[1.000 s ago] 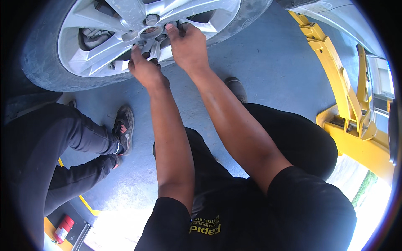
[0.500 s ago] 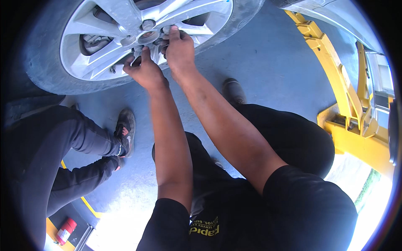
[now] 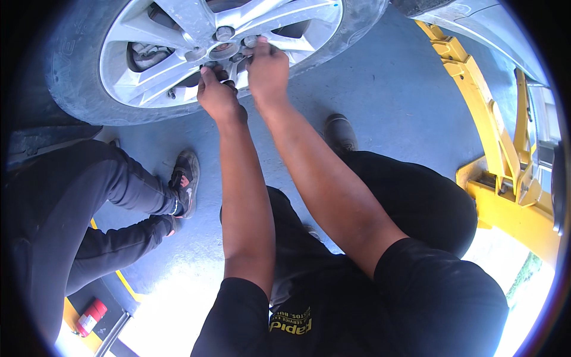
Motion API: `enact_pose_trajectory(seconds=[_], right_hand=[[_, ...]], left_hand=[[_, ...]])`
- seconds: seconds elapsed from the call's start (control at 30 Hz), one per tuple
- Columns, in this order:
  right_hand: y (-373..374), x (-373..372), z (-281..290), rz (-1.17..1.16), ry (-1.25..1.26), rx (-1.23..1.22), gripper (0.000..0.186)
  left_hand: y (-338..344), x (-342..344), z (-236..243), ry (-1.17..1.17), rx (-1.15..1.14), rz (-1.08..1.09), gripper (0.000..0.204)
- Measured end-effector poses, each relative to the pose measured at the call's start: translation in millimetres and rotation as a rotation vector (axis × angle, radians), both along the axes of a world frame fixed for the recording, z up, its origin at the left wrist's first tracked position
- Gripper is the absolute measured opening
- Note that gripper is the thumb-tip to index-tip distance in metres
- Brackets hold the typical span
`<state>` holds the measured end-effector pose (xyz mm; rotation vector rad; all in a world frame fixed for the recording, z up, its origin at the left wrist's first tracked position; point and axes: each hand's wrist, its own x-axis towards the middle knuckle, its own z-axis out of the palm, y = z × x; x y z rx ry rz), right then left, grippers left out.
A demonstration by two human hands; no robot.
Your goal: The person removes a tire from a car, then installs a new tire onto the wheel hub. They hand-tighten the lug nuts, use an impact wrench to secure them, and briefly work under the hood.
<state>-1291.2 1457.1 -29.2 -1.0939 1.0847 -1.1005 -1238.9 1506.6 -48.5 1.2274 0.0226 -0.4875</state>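
A silver alloy wheel (image 3: 143,35) in its black tyre (image 3: 74,77) stands in front of me at the top. My left hand (image 3: 221,98) is closed, thumb and fingers pinching a lug nut (image 3: 209,63) low on the hub, though the fingers partly hide it. To its right, my right hand (image 3: 269,70) has its fingertips closed on another lug nut (image 3: 250,41). Above the round hub centre (image 3: 223,51) sits a third, dark lug nut (image 3: 225,33). Shadow hides what the curled fingers beneath each hand touch.
A yellow lift arm (image 3: 470,89) rises on the right from a yellow base (image 3: 511,208). At left, another person's dark trouser leg (image 3: 77,178) and shoe (image 3: 187,181) are close by. A red canister (image 3: 92,315) lies lower left. Blue floor (image 3: 380,107) runs beneath the wheel.
The wheel and surroundings sit slightly further right in view. My left hand's fingers have drawn closer together around the lower lug nut; my right hand stays at its lug nut.
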Motion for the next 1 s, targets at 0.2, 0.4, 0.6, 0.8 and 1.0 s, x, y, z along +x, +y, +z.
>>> enact_pose_trajectory(seconds=[0.2,0.4,0.6,0.8,1.0], right_hand=[[-1,-2,1,-0.005,-0.011,0.031,0.051],[-1,-1,-1,-0.005,0.039,0.029,0.051],[-4,0,-3,0.005,0.017,0.047,0.052],[-8,-4,-7,0.065,-0.179,0.242,0.046],[-7,-8,-1,0.089,0.059,-0.046,0.043]], left_hand=[[-1,1,-7,0.092,0.041,0.028,0.034],[1,8,-8,-0.095,0.06,0.211,0.038],[-3,6,-8,-0.158,0.075,0.107,0.037],[-8,8,-14,0.005,-0.002,0.064,0.031],[-7,9,-12,-0.024,0.06,0.182,0.042]])
